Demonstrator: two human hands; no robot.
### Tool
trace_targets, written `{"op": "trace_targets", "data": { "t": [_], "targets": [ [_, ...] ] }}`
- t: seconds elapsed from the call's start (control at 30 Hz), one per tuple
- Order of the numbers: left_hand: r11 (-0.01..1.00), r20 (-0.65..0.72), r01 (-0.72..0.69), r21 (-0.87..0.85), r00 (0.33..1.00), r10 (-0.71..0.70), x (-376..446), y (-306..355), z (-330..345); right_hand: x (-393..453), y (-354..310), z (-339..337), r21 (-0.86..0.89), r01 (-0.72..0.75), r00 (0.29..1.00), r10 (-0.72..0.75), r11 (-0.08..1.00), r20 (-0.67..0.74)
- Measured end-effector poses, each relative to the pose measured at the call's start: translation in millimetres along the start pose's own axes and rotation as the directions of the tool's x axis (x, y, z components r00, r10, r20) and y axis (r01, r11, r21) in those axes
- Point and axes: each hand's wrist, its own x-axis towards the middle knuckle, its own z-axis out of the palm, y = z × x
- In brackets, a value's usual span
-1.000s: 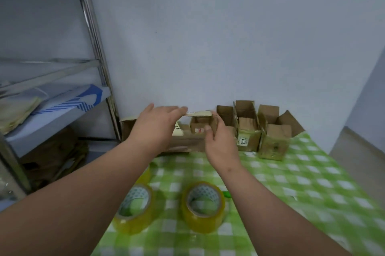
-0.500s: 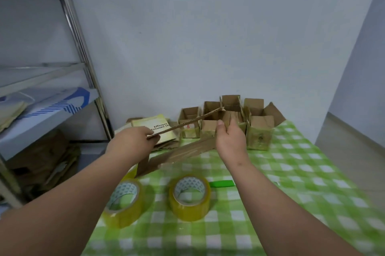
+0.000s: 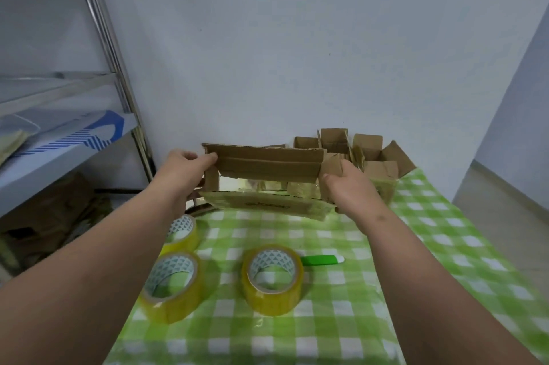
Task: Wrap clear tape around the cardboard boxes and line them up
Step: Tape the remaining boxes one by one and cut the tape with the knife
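A person's two bare forearms reach forward over a table covered in a green-and-white checked cloth [image 3: 445, 246]. Between the hands, held up off the table, is a long, shallow brown cardboard box [image 3: 267, 168], opened out, with its flaps loose and a shiny taped panel along its lower front edge. The left hand [image 3: 181, 170] grasps the box's left end, thumb on the near face of the upper flap and fingers curled behind. The right hand [image 3: 349, 186] grasps the right end, fingers wrapped around the corner.

Behind the held box, against the pale wall, a cluster of small open brown cardboard boxes [image 3: 365, 153] stands close together. Nearer the viewer, three rolls of clear yellowish packing tape lie on the cloth: one in the middle [image 3: 271, 280], one to the left [image 3: 172, 286], and one farther back, partly hidden by the left arm [image 3: 182, 231]. A small green-handled cutter [image 3: 322, 259] lies just right of the middle roll. A metal shelving unit [image 3: 116, 67] stands at the left.

The step in hand appears to be shaping or positioning this box before taping. The next move probably calls for setting it down, closing its flaps, and freeing one hand for a roll.
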Motion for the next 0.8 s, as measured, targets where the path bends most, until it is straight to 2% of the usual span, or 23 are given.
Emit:
{"op": "trace_targets", "data": {
  "t": [0.1, 0.2, 0.37, 0.47, 0.57, 0.63, 0.7, 0.8],
  "targets": [
    [0.997, 0.055, 0.025, -0.073, 0.998, -0.021, 1.7, -9.2, 7.8, 6.7, 5.6, -1.9, 0.085, -0.119, 0.993, 0.116, 0.989, 0.030],
    [0.995, 0.087, 0.059, -0.083, 0.995, -0.052, 7.5, -22.9, 13.9, 8.2, 10.4, -3.6, 0.161, -0.220, 0.972, 0.202, 0.962, 0.116],
    [0.992, 0.138, 0.116, -0.045, 0.984, -0.109, 8.4, -44.2, 18.7, 7.3, 19.7, 3.9, 0.163, -0.278, 0.948, 0.243, 0.947, 0.206],
    [0.990, 0.164, 0.130, 0.062, 0.977, -0.139, 4.1, -53.4, 22.4, 2.9, 25.6, 11.4, 0.174, -0.255, 0.954, 0.218, 0.951, 0.204],
    [0.986, 0.194, 0.107, 0.126, 0.972, -0.131, -0.6, -56.1, 28.4, -2.1, 34.3, 19.2, 0.159, -0.095, 0.986, 0.071, 0.983, 0.148],
    [0.989, 0.211, 0.081, 0.123, 0.972, -0.106, -1.7, -57.3, 31.6, -1.1, 41.4, 23.5, 0.134, -0.044, 0.991, 0.026, 0.990, 0.135],
    [0.992, 0.237, 0.018, 0.121, 0.970, -0.046, -3.7, -58.6, 32.1, 0.9, 46.0, 26.1, 0.120, -0.033, 0.989, 0.016, 0.992, 0.144],
    [0.989, 0.270, -0.041, 0.143, 0.963, 0.001, -5.5, -62.6, 31.5, 1.1, 50.2, 28.1, 0.193, -0.067, 0.989, 0.039, 0.979, 0.143]
  ]
}}
